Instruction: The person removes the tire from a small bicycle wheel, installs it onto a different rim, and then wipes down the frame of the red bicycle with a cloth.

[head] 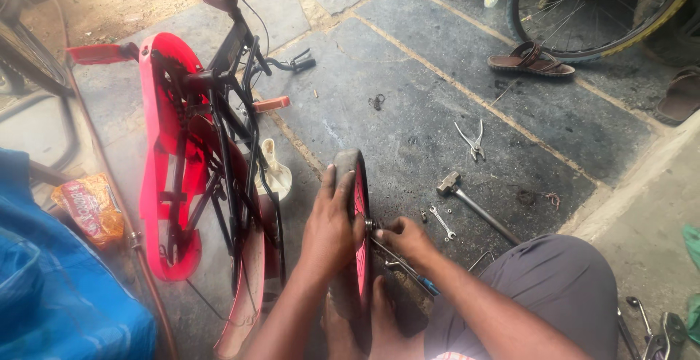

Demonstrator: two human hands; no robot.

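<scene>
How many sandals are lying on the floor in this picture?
2. One brown sandal lies beside the large bicycle wheel at the top. The other sandal is at the right edge, partly cut off. More may be out of view.

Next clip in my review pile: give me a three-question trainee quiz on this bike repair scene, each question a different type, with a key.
1. True or false: the left hand rests on the tyre of the small wheel standing upright.
2. Multiple choice: which tool lies on the stone floor just right of the wheel? A) hammer B) saw C) paintbrush
3. Fill in: the right hand works at the wheel's ____ with a spanner.

Key: 1 true; 2 A; 3 hub.
</scene>
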